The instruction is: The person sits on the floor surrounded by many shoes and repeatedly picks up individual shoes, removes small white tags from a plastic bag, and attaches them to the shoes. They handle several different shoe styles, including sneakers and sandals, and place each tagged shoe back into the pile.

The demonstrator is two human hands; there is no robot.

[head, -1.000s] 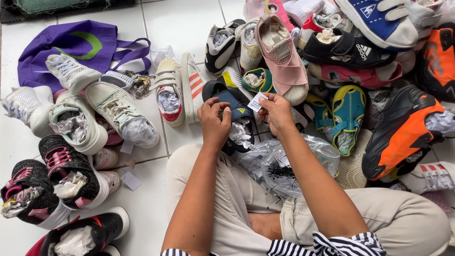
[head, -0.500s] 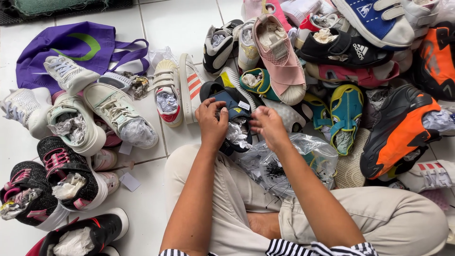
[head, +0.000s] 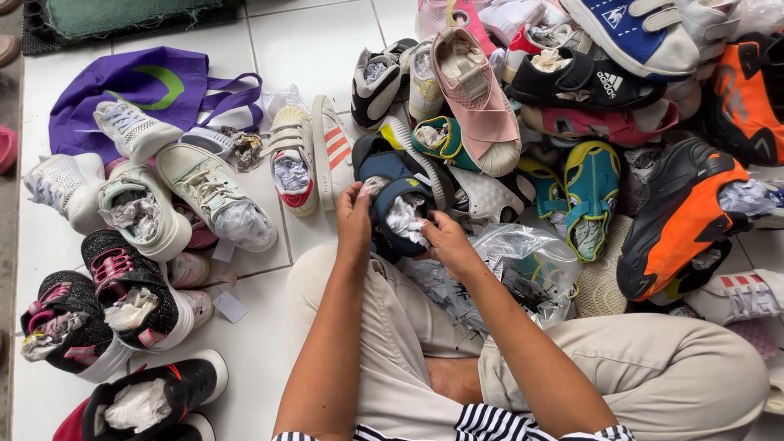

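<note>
I sit cross-legged on a white tiled floor with a small dark blue shoe (head: 390,189) in front of my knees. My left hand (head: 354,219) grips its left side. My right hand (head: 442,238) holds its right side, fingers at the white crumpled paper stuffing (head: 404,217) inside the opening. A clear plastic bag (head: 523,269) with small dark bits lies over my right leg, just under my right wrist.
Many shoes surround me: white sneakers (head: 214,200) and black-and-pink ones (head: 131,286) to the left, a white pair with orange stripes (head: 306,155) ahead, a pink shoe (head: 478,102), green-and-yellow sandals (head: 590,192) and an orange-and-black shoe (head: 682,216) to the right. A purple bag (head: 139,86) lies at far left.
Both hands have come down from chest height to the dark blue shoe. The small white tag my right hand pinched a second ago is no longer seen between the fingers.
</note>
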